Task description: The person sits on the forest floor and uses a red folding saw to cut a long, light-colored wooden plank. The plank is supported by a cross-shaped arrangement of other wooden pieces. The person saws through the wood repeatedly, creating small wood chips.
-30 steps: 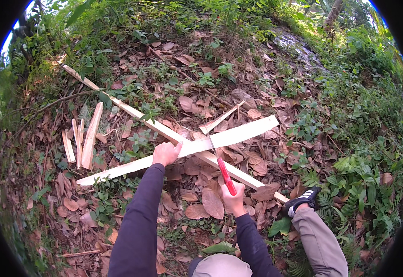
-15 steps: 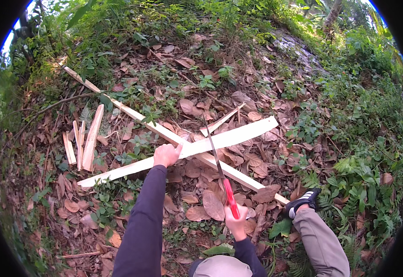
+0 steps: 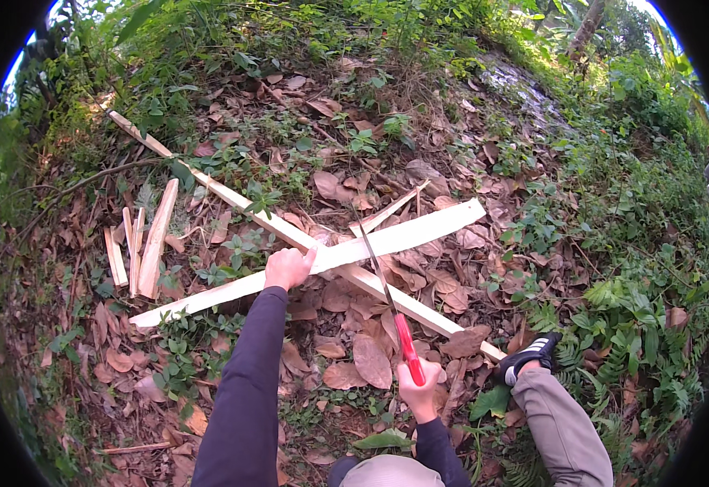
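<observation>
Two hands closed: left hand (image 3: pixel 288 268) gripping plank (image 3: pixel 387 241), right hand (image 3: pixel 419 390) gripping saw (image 3: pixel 393 312).

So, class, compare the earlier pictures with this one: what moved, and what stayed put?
The right hand has drawn the red-handled saw back toward the person, so the hand sits lower and the blade reaches up across the flat plank. The left hand stays pressed on that plank. The long pole and the cut pieces lie unchanged.

Soft, even daylight fell without hard shadows; sky glared white-blue at the upper rim. Fisheye bending and black vignette framed a sharp centre.
</observation>
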`<state>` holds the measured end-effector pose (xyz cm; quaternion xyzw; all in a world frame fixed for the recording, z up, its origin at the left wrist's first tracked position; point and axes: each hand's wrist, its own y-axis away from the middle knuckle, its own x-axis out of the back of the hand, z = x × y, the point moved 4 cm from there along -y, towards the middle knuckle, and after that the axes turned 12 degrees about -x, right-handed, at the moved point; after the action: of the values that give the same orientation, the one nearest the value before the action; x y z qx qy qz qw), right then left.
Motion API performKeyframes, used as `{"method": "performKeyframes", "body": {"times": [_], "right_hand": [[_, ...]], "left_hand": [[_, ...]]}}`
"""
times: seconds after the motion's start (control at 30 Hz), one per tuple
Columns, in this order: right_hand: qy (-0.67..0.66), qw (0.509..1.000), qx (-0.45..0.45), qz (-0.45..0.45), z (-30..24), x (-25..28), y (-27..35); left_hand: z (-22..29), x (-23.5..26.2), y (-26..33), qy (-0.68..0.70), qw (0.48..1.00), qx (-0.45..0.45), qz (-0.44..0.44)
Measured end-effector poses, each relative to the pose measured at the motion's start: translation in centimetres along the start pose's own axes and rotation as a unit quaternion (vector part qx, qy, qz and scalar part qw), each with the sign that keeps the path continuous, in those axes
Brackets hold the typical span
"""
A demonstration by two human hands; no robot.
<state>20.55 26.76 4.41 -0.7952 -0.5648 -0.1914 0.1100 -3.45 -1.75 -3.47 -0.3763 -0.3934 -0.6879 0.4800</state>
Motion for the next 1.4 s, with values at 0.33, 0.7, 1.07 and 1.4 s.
{"method": "performKeyframes", "body": {"times": [0.33,0.7,1.07,1.4], "right_hand": [[-0.013,0.999,-0.032,-0.022,-0.1,0.7,1.7],[-0.012,0.999,-0.028,-0.023,-0.8,1.5,2.0],[-0.002,0.999,0.005,-0.035,1.0,0.4,1.2],[-0.027,0.999,0.003,-0.029,-0.4,-3.4,-6.5]], "left_hand": [[-0.6,0.4,0.1,0.009,1.000,0.026,-0.003],[-0.7,0.4,-0.1,0.012,0.999,0.029,-0.008],[-1.0,0.0,-0.3,0.022,1.000,0.015,-0.007],[-0.4,-0.5,0.2,0.016,1.000,0.008,-0.007]]}}
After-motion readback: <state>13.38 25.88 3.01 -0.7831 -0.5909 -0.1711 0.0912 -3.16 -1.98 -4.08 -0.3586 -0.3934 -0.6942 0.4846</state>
